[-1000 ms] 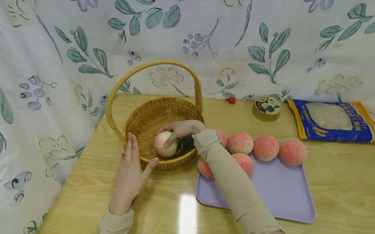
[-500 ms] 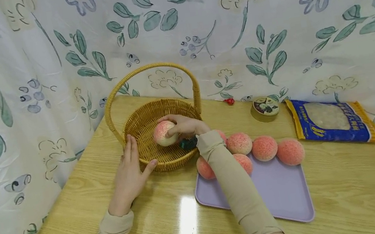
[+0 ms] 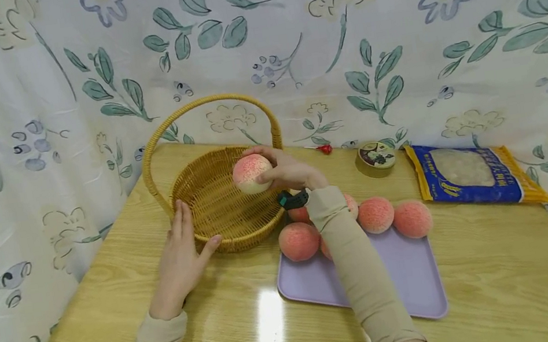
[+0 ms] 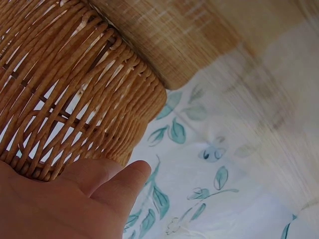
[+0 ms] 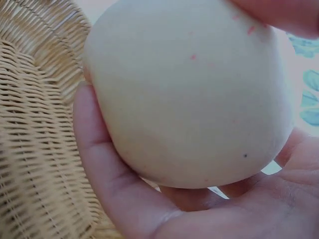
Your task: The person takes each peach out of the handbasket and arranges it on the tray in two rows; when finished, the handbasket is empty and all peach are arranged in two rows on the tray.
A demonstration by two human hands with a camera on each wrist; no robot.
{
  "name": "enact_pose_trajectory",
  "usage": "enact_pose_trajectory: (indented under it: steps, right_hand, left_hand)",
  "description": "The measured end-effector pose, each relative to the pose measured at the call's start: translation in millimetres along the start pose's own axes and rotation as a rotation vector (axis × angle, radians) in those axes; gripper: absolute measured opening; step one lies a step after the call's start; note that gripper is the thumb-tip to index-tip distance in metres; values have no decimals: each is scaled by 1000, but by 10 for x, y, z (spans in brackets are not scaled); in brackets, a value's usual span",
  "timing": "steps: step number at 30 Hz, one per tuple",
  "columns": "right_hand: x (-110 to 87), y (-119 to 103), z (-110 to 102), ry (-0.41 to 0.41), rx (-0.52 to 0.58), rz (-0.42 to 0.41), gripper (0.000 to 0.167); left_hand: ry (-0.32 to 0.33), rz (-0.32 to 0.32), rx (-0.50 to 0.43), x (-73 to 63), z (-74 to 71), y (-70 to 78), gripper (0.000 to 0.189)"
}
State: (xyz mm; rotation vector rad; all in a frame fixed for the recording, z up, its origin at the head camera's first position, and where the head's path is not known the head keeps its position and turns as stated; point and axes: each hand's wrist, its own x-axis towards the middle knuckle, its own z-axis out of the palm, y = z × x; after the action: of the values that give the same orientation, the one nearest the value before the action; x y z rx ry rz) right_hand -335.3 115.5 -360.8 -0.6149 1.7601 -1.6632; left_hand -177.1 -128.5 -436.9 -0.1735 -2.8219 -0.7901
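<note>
My right hand (image 3: 286, 169) holds a round pink-and-cream peach (image 3: 251, 173), apparently artificial, above the right side of a wicker basket (image 3: 233, 241). In the right wrist view its pale, smooth underside (image 5: 194, 99) fills the frame, with fingers and thumb curled round it. No other peach shows inside the basket. With fingers straight, my left hand (image 3: 178, 257) rests against the basket's left front rim, the thumb along the near edge. The left wrist view shows that hand (image 4: 75, 204) touching the woven wall (image 4: 75, 99).
Several more peaches (image 3: 298, 242) sit on a lilac tray (image 3: 412, 292) right of the basket, partly behind my right forearm. Farther back are a round tin (image 3: 376, 158), a blue-and-yellow food packet (image 3: 474, 172) and a small red item (image 3: 324, 148). The basket's tall handle (image 3: 206, 100) arches overhead.
My right hand has lifted the peach from low inside the basket, up and to the right. My left hand stays at the basket rim. The whole view has shifted slightly.
</note>
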Motion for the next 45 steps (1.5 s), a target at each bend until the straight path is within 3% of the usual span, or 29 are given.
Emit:
enact_pose_trajectory:
  steps: [13,28,36,45]
  right_hand:
    - [-479,66,-252,30,141,-98,62]
    - [-824,194,-406,54,143,-154,57]
    - [-1137,258,-485,87,195,-241,59]
    - [-1577,437,-600,154,152,-318,58]
  left_hand:
    - [-7,0,1,-18,-11,-3,95]
    - [9,8,10,-19,-2,-14,95]
    - [4,13,10,-2,3,-21,95]
    - [5,13,10,-5,11,-3,94]
